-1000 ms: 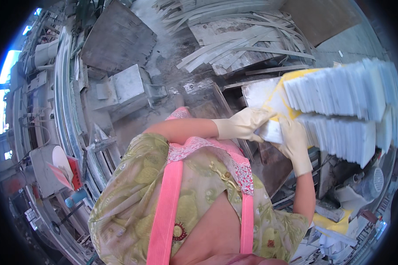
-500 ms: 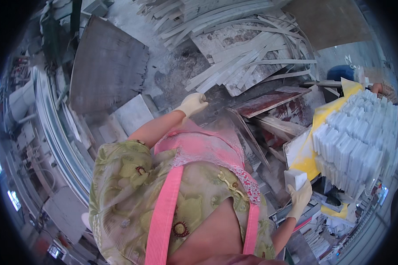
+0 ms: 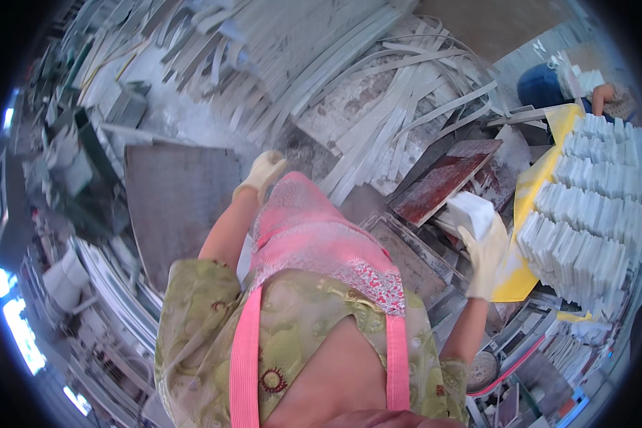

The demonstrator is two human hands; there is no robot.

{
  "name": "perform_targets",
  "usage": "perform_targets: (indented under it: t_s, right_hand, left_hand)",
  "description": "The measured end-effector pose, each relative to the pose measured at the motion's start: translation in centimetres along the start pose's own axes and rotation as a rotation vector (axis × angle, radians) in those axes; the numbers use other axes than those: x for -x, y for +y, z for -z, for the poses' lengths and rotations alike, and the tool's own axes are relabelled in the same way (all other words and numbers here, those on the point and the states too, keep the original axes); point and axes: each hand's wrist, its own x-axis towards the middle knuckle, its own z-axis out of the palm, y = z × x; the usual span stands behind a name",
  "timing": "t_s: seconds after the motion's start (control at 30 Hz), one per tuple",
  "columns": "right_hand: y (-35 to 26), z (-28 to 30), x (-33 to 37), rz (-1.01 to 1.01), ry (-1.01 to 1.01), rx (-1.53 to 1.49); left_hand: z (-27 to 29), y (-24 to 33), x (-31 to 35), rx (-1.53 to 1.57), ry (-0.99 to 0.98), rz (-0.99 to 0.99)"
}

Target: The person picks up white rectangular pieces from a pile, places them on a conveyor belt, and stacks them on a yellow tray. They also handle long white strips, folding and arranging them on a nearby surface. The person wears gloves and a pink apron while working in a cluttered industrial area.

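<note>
My right hand [image 3: 486,260], in a cream glove, is closed around a small white rectangular block [image 3: 472,212]. It holds the block up just left of the yellow sheet. My left hand [image 3: 261,175], gloved the same way, is loosely curled with nothing visible in it, out in front of my pink apron [image 3: 307,228]. To the right, several rows of thin white slabs [image 3: 585,207] stand packed on edge against the yellow sheet [image 3: 526,232]. A reddish-brown stained board [image 3: 446,178] lies tilted beyond the block.
Long pale strips [image 3: 399,128] lie heaped on the floor ahead. A large grey-brown panel [image 3: 178,207] stands at the left of my left arm. Another person [image 3: 603,96] is crouched at the far right, behind the slabs. A round container [image 3: 483,371] sits beside my right forearm.
My right hand has risen and moved forward with the white block. My left hand has shifted left. The view has turned, and more of the other person shows.
</note>
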Motion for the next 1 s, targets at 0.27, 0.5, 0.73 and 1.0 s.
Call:
perform_targets:
  t_s: [0.27,0.5,0.73,1.0]
  right_hand:
    - [-8.6,-8.0,-9.5,-0.409,-0.26,0.154]
    - [-10.3,-9.7,-4.1,-0.722,-0.409,0.268]
    - [-11.4,-12.5,-0.2,-1.054,-0.526,0.131]
    - [-6.3,-18.4,-17.6,-0.781,-0.52,0.295]
  left_hand:
    - [4.9,-3.5,-12.8,-0.143,-0.166,0.036]
    - [7.4,3.8,-20.9,0.042,-0.261,-0.027]
    - [5.7,10.9,-26.7,0.123,-0.301,-0.015]
    - [3.4,14.3,-36.0,0.024,-0.29,0.011]
